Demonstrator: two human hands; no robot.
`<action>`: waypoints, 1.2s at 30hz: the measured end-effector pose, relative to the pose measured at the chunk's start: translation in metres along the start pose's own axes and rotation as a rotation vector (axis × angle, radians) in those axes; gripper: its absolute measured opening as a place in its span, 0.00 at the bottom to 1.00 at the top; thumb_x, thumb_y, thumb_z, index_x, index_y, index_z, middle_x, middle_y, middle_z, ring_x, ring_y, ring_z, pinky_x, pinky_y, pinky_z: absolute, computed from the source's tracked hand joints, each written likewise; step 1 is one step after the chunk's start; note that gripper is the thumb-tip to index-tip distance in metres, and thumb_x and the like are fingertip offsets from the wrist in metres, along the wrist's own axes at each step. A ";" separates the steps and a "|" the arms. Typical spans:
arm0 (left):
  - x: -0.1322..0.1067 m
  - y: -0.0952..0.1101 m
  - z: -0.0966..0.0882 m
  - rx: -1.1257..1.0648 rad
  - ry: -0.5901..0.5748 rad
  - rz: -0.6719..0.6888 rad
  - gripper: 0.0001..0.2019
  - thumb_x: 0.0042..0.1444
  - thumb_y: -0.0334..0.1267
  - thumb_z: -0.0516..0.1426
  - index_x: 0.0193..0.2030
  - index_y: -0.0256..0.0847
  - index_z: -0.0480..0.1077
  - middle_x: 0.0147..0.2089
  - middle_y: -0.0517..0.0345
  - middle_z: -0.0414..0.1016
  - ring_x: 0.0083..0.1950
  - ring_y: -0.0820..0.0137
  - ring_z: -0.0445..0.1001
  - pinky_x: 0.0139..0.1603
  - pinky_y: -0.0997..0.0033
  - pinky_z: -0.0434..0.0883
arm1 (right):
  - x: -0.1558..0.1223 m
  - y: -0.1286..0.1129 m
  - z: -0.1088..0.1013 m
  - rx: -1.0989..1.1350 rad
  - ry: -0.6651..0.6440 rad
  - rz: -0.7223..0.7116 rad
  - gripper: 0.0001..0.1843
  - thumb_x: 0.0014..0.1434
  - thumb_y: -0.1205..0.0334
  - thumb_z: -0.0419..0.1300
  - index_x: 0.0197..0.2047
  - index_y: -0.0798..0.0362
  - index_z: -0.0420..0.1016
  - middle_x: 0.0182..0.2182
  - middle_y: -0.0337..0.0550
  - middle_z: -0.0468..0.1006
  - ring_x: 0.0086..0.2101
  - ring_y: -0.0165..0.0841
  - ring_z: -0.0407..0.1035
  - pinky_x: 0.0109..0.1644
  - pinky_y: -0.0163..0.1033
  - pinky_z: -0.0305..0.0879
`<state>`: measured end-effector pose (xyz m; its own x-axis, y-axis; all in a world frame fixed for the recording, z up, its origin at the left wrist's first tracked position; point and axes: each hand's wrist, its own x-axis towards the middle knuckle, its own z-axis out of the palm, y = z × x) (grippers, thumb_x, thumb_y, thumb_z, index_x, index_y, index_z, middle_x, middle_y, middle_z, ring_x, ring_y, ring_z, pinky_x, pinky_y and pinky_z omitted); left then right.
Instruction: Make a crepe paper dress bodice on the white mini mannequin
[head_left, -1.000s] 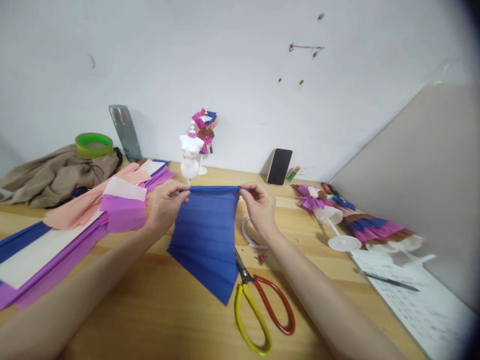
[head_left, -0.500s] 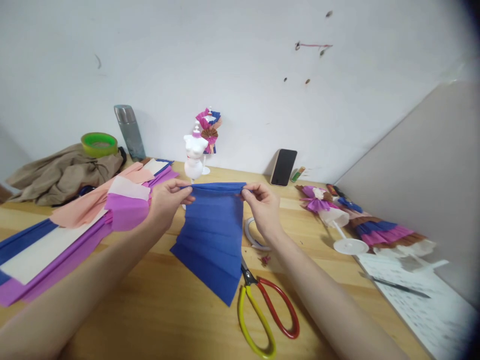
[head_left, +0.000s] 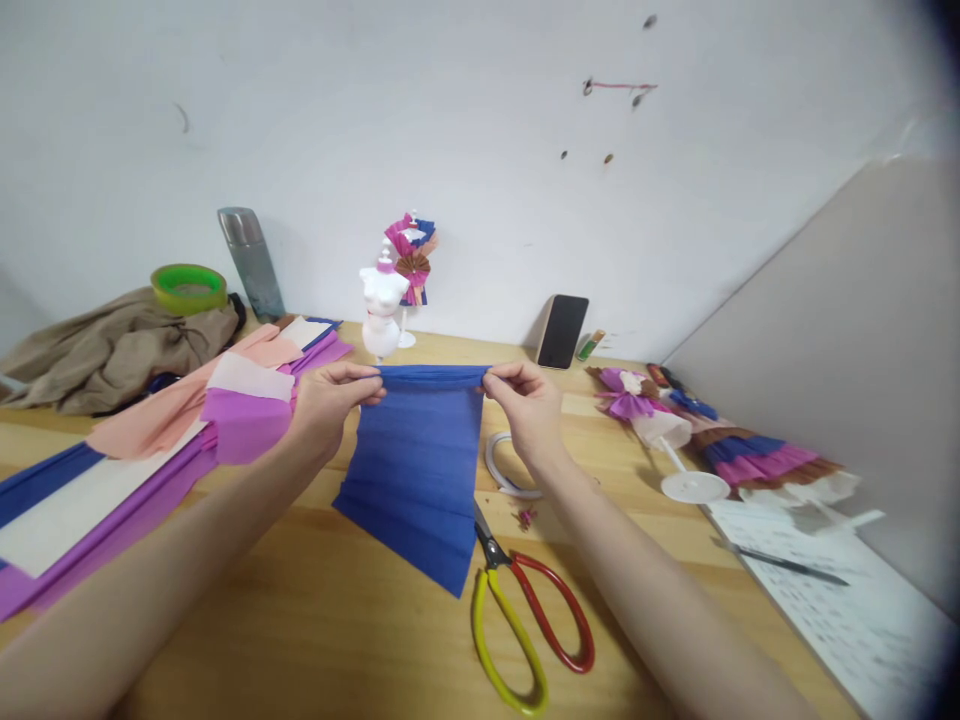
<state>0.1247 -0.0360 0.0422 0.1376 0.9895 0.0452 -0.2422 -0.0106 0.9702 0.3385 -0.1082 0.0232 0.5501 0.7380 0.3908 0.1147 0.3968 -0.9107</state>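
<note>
A sheet of blue crepe paper [head_left: 416, 470] hangs from its folded upper edge, held level above the table. My left hand [head_left: 334, 405] pinches the left end of that fold, and my right hand [head_left: 525, 405] pinches the right end. Both thumbs and fingertips press on the paper. Just behind the fold stands a small white mannequin [head_left: 381, 305] with a purple band at its neck. Scissors [head_left: 495, 560] with one yellow and one red handle lie below the paper's right corner. A roll of white tape [head_left: 491, 465] lies partly hidden by my right hand.
Purple, peach, white and blue crepe paper [head_left: 251, 425] covers the left side, near a brown cloth [head_left: 112, 340], green tape roll [head_left: 187, 288] and flask [head_left: 251, 260]. A dressed mannequin [head_left: 414, 265] and phone [head_left: 562, 330] stand behind. More dressed mannequins [head_left: 765, 455] lie at right beside a pen [head_left: 795, 567].
The folded top edge is now stretched flatter and slightly wider between my hands. The view has shifted a little. Both hands keep their pinch.
</note>
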 end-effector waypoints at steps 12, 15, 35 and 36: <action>0.002 -0.014 -0.003 0.143 -0.034 0.178 0.14 0.36 0.37 0.68 0.34 0.38 0.81 0.19 0.62 0.74 0.22 0.72 0.73 0.28 0.73 0.72 | 0.003 0.018 -0.005 -0.119 -0.056 -0.097 0.11 0.52 0.59 0.65 0.39 0.48 0.82 0.36 0.42 0.83 0.32 0.35 0.73 0.40 0.43 0.70; 0.007 -0.021 -0.008 0.242 -0.026 0.301 0.11 0.41 0.38 0.66 0.34 0.40 0.81 0.24 0.61 0.77 0.24 0.72 0.74 0.29 0.72 0.73 | 0.003 0.017 -0.008 -0.224 -0.089 -0.192 0.08 0.55 0.60 0.63 0.38 0.48 0.83 0.37 0.43 0.83 0.36 0.36 0.74 0.43 0.44 0.70; 0.001 -0.012 0.001 0.015 0.042 0.014 0.13 0.29 0.37 0.69 0.25 0.35 0.76 0.21 0.59 0.75 0.23 0.71 0.76 0.28 0.72 0.74 | 0.004 0.010 -0.002 -0.021 -0.094 0.156 0.12 0.43 0.56 0.71 0.26 0.52 0.74 0.21 0.39 0.79 0.25 0.34 0.75 0.32 0.39 0.70; 0.000 -0.011 0.001 0.007 0.044 0.001 0.13 0.29 0.37 0.69 0.25 0.35 0.76 0.21 0.59 0.75 0.23 0.71 0.76 0.28 0.72 0.74 | 0.004 0.008 -0.002 -0.011 -0.091 0.162 0.11 0.43 0.56 0.71 0.25 0.51 0.74 0.21 0.39 0.79 0.25 0.33 0.75 0.32 0.38 0.70</action>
<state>0.1286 -0.0356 0.0316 0.0952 0.9948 0.0355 -0.2355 -0.0122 0.9718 0.3435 -0.1027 0.0170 0.4852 0.8383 0.2486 0.0402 0.2626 -0.9641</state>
